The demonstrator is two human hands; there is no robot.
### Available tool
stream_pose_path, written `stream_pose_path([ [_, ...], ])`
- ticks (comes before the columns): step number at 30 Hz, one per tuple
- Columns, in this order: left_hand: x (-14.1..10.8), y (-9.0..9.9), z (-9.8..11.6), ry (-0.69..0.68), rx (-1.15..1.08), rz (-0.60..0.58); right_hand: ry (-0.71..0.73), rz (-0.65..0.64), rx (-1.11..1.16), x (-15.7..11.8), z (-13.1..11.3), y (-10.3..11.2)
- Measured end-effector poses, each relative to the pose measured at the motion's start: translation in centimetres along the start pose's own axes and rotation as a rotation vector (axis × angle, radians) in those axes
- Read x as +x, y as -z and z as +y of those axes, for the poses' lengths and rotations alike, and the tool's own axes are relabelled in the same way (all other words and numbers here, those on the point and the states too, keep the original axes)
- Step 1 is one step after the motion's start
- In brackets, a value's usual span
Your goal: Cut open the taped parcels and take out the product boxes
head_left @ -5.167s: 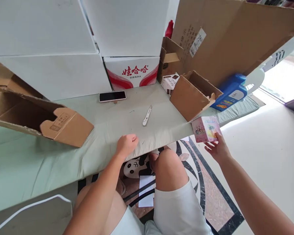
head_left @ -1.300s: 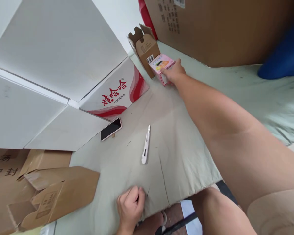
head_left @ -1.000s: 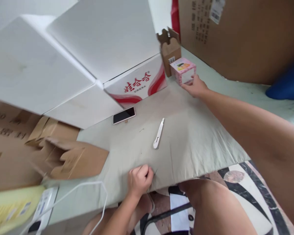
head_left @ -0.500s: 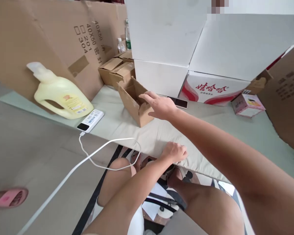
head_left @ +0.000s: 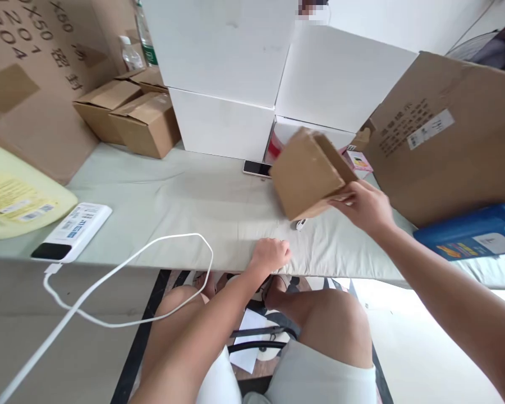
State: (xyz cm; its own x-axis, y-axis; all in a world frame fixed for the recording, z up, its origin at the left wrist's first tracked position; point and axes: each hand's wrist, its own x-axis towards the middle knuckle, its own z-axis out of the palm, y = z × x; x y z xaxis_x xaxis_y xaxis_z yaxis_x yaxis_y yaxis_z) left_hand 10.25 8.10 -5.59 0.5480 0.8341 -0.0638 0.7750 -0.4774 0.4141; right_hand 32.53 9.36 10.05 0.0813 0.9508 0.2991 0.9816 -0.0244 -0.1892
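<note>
My right hand [head_left: 364, 205] grips a small open cardboard box [head_left: 305, 177] by its right edge. The box is tilted above the covered table, with its opening turned up and to the right. Just below it lies a small white object [head_left: 301, 224], too small to name. My left hand [head_left: 271, 253] rests as a fist near the table's front edge, and whatever its fingers may hold is hidden. Behind the held box, a dark-screened phone [head_left: 256, 168] lies against the white boxes [head_left: 223, 126].
Small brown boxes [head_left: 145, 123] stand at the back left. A yellow jug [head_left: 21, 193] and a white power bank [head_left: 72, 231] with a white cable [head_left: 151, 244] are at the left. A pink box [head_left: 359, 161], a large carton [head_left: 454, 134] and a blue bottle [head_left: 473, 233] are at the right.
My right hand has taken hold of the cardboard box, lifted it and carried it rightward, tilting it. The view has swung right, bringing the blue bottle in. My left fist stays near the edge.
</note>
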Motion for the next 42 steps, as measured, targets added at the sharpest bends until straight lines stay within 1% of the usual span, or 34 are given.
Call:
stream_pose_path([
  [2,0.1,0.1,0.1,0.007,0.015,-0.009,-0.127,0.08,-0.059,-2.7,5.6,1.7],
  [4,0.1,0.3,0.2,0.017,0.034,-0.01,-0.229,0.11,-0.121,-5.1,9.9,2.8],
  [6,0.1,0.3,0.3,0.025,0.058,-0.007,-0.296,0.104,-0.131,-6.8,12.9,3.3],
  [8,0.2,0.3,0.4,0.029,0.087,-0.003,-0.348,0.1,-0.107,-7.4,14.7,3.2],
  [9,0.3,0.3,0.4,0.03,0.103,-0.003,-0.374,0.103,-0.094,-7.3,15.3,3.0],
  [11,0.4,0.2,0.4,0.033,0.135,-0.002,-0.425,0.111,-0.072,-6.3,16.3,2.2],
  [13,0.5,0.2,0.4,0.04,0.164,0.001,-0.478,0.115,-0.051,-4.3,17.0,1.4],
  [17,0.6,0.1,0.4,0.058,0.21,0.012,-0.601,0.105,-0.032,0.2,17.0,0.0],
  [19,0.7,0.0,0.3,0.062,0.235,0.02,-0.647,0.152,-0.01,1.9,16.6,-0.4],
  [22,0.8,-0.2,0.2,0.062,0.283,0.034,-0.734,0.268,0.054,3.4,16.3,-1.7],
  [25,1.0,-0.3,0.0,0.05,0.351,0.062,-0.835,0.351,0.217,4.3,17.3,-4.4],
  [27,1.1,-0.3,-0.2,0.025,0.397,0.081,-0.918,0.396,0.4,4.9,18.6,-7.0],
  [29,1.1,-0.2,-0.5,-0.009,0.438,0.092,-0.981,0.392,0.566,5.7,19.8,-9.6],
  [30,1.1,-0.2,-0.6,-0.043,0.452,0.119,-0.992,0.37,0.619,6.2,20.4,-10.8],
  [32,1.1,-0.2,-0.7,-0.149,0.467,0.226,-0.973,0.336,0.682,7.4,21.3,-12.7],
  [34,1.2,0.0,-0.8,-0.267,0.473,0.354,-0.942,0.33,0.708,8.7,22.0,-13.9],
  [35,1.3,0.1,-0.7,-0.311,0.477,0.396,-0.936,0.327,0.717,9.4,22.3,-14.2],
  [37,1.4,0.3,-0.6,-0.353,0.493,0.414,-0.932,0.312,0.731,10.7,22.9,-14.4],
  [42,1.5,0.6,-0.4,-0.389,0.492,0.393,-0.933,0.249,0.74,14.1,24.6,-14.7],
])
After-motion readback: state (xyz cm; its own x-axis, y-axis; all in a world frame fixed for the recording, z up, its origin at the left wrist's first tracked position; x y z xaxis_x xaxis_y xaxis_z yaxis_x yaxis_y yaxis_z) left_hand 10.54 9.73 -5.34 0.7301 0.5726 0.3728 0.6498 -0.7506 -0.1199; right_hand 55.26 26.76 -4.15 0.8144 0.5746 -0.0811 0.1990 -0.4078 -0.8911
